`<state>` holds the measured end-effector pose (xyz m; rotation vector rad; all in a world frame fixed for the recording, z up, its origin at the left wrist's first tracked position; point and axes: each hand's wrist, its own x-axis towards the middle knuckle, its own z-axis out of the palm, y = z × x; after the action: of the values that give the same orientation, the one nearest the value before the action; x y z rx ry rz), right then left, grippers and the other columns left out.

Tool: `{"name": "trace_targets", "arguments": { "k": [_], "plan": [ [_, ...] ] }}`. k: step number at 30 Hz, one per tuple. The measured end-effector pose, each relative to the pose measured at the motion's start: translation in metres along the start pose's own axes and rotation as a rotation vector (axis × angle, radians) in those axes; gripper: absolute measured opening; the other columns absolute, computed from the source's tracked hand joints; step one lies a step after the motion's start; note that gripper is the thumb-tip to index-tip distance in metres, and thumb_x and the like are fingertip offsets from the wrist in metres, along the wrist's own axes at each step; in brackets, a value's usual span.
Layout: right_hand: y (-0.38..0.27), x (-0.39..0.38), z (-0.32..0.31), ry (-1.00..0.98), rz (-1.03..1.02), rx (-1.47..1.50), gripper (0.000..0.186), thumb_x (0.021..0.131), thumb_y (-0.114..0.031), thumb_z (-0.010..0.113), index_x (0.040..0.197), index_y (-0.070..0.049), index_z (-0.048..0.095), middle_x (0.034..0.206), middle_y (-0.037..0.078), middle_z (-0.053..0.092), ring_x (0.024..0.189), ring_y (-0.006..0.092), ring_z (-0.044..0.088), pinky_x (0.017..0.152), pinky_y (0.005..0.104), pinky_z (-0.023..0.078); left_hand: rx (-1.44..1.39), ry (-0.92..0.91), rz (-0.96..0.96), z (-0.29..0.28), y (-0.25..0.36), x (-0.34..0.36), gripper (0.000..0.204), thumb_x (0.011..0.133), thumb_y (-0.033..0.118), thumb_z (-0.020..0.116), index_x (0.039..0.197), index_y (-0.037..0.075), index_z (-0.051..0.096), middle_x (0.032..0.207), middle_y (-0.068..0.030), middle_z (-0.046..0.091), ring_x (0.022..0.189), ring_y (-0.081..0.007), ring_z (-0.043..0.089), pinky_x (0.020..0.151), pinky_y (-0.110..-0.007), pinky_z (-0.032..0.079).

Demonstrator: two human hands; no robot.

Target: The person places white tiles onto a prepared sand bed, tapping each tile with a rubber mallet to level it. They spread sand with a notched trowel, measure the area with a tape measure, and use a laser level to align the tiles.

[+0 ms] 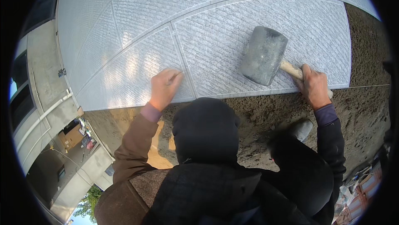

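A brown jacket (122, 198) partly hides soil (264, 111) beside slabs (220, 46); right grip (314, 86) clasps mallet (264, 55), left grip (165, 85) curls closed.

From afar I can read no lettering, numbers or signs, near the left hand (163, 86), the right hand (315, 87) or beyond.

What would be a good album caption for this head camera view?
Right hand gripping a grey mallet over textured grey slabs, left hand curled nearby, brown soil along the edge.
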<state>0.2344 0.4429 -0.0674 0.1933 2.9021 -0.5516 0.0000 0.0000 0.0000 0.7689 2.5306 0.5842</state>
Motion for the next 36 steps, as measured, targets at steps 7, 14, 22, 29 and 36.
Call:
{"name": "trace_targets", "arguments": {
  "k": [7,14,22,29,36],
  "plan": [
    [-0.006,0.004,-0.005,0.053,-0.014,0.055,0.031,0.090,-0.022,0.080,0.092,-0.005,0.055,0.068,0.020,0.061,0.062,0.0416,0.064,0.056,0.0466,0.049,0.096,0.124,0.199,0.032,-0.004,-0.055,0.008,0.090,0.004,0.072,0.099,0.003,0.072,0.093,-0.0098,0.069,0.080,-0.0297,0.069,0.065,-0.037,0.055],
    [-0.004,0.001,-0.001,0.100,-0.042,0.070,0.035,0.093,-0.027,0.080,0.086,-0.005,0.053,0.066,0.019,0.061,0.055,0.0388,0.062,0.051,0.0438,0.047,0.250,0.131,0.279,0.043,0.010,-0.063,0.014,0.084,-0.001,0.068,0.098,0.003,0.068,0.089,-0.0099,0.064,0.078,-0.0279,0.067,0.064,-0.038,0.055],
    [-0.003,-0.001,-0.004,0.177,-0.080,0.102,0.043,0.093,-0.031,0.082,0.079,-0.006,0.050,0.058,0.013,0.055,0.045,0.0280,0.052,0.047,0.0393,0.042,0.510,-0.077,0.421,0.044,0.021,-0.060,0.018,0.076,0.000,0.067,0.093,0.003,0.062,0.085,-0.0092,0.056,0.080,-0.0284,0.062,0.067,-0.040,0.053],
    [0.020,-0.081,-0.042,0.320,0.141,0.714,0.032,0.097,-0.024,0.078,0.112,0.003,0.068,0.099,0.013,0.072,0.089,0.0167,0.064,0.080,0.0365,0.050,0.546,-0.114,0.411,0.048,0.021,-0.069,0.020,0.073,0.000,0.066,0.091,0.004,0.058,0.085,-0.0096,0.054,0.080,-0.0291,0.061,0.067,-0.041,0.052],
    [0.052,-0.085,-0.085,0.545,0.406,1.506,0.022,0.105,-0.016,0.067,0.085,-0.011,0.057,0.065,-0.007,0.036,0.049,0.0027,0.026,0.044,0.0240,0.018,0.555,-0.099,0.392,0.047,0.023,-0.074,0.023,0.075,-0.003,0.065,0.098,0.002,0.061,0.087,-0.0116,0.056,0.083,-0.0315,0.063,0.069,-0.043,0.054]
  ]
}}
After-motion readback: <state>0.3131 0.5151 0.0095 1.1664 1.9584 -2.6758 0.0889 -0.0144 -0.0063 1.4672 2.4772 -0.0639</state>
